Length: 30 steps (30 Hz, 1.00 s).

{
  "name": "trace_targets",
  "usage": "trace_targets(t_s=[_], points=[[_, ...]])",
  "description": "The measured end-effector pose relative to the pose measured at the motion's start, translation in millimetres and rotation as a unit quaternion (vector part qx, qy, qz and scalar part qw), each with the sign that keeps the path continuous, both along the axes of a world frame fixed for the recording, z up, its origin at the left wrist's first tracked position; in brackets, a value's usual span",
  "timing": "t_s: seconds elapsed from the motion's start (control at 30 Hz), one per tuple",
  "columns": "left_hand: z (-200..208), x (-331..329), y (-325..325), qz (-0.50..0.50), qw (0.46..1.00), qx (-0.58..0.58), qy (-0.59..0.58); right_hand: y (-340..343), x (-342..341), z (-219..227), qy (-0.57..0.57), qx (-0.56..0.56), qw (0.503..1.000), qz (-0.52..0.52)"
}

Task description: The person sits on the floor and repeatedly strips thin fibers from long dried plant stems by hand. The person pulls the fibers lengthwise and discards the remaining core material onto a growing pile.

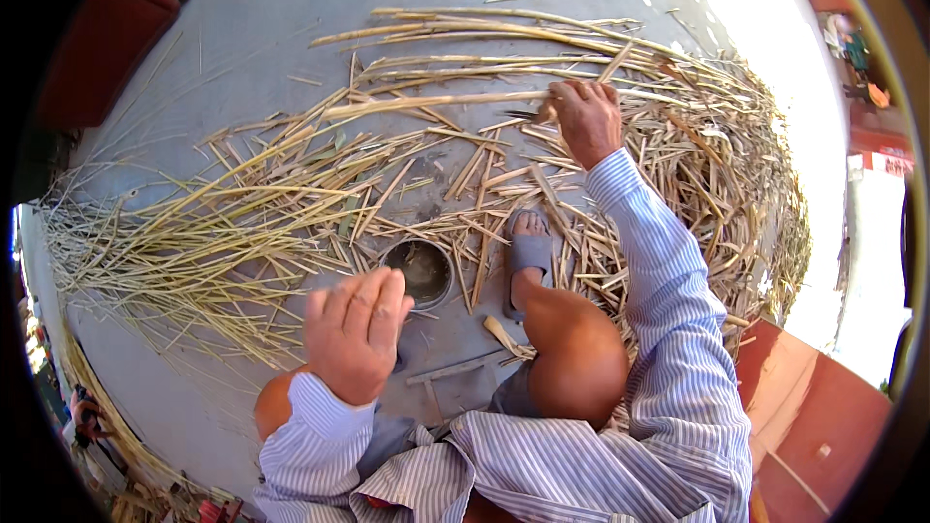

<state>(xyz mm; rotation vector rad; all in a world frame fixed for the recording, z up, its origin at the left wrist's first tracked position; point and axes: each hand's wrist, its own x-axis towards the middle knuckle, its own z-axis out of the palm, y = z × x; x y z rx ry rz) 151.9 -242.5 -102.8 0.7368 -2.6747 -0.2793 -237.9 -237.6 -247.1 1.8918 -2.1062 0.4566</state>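
Over grey floor (291, 0), the right grip (586, 124) clasps a dark blade (521, 114) beside a pale stalk (436, 103) extending left.

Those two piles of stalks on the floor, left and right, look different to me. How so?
The left pile is mostly long, slender stalks, while the right pile has many short, broken, flatter pieces. The left pile looks more yellow-green; the right pile is browner and duller. The left pile fans out loosely, whereas the right pile is a dense, jumbled heap. Both look like dry plant matter lying on the grey floor.
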Motion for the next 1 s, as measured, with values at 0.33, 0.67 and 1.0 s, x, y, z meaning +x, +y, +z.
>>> trace_targets(t_s=[0.33, 0.67, 1.0], points=[[102.9, -58.3, -4.6, -0.037, 0.988, -0.142, -0.039, 93.1, 122.6, 184.0, -0.131, -0.177, 0.970, 0.103], [110.6, -81.4, 33.7, -0.071, 0.988, -0.113, 0.079, 174.8, 110.9, 184.2, -0.857, -0.108, 0.493, -0.102], [100.7, -113.5, 89.3, 0.050, 0.971, 0.203, 0.112, 187.5, 101.6, 194.2, -0.885, -0.193, 0.422, 0.025]])
